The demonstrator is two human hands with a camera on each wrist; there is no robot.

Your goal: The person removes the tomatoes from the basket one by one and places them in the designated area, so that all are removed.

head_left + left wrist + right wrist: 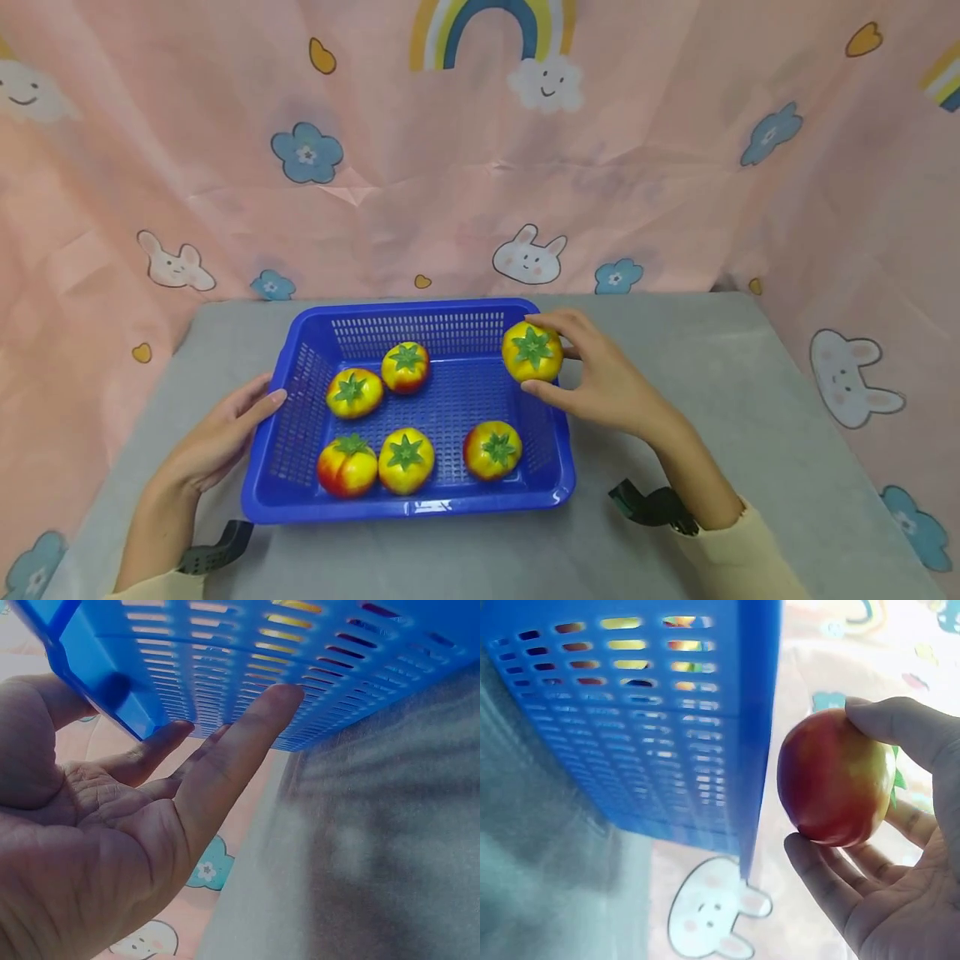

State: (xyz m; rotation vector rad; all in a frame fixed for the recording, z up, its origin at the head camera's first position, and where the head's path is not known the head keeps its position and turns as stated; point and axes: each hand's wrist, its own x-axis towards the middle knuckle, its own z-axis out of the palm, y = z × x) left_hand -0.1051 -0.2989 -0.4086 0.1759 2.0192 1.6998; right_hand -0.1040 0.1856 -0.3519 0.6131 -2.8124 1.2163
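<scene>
Wrinkled pink cloth (pixel 420 237) is hanging behind a gray bench (pixel 720 375), where the right hand (pixel 596 375) is pinching a glossy, rounded yellow-red fruit (pixel 532 352) at the slatted blue plastic basket (pixel 345 510)'s two-o'clock corner, the left hand (pixel 217 437)'s grip holding its nine-o'clock rim.

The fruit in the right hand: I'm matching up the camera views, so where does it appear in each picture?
Head: the fruit is right of centre, near the far right corner of the basket, held in the right hand.
Left wrist: it cannot be picked out there.
Right wrist: the fruit is right of centre, beside the basket.
Shared landmark: the blue basket, seen in all three.
</scene>
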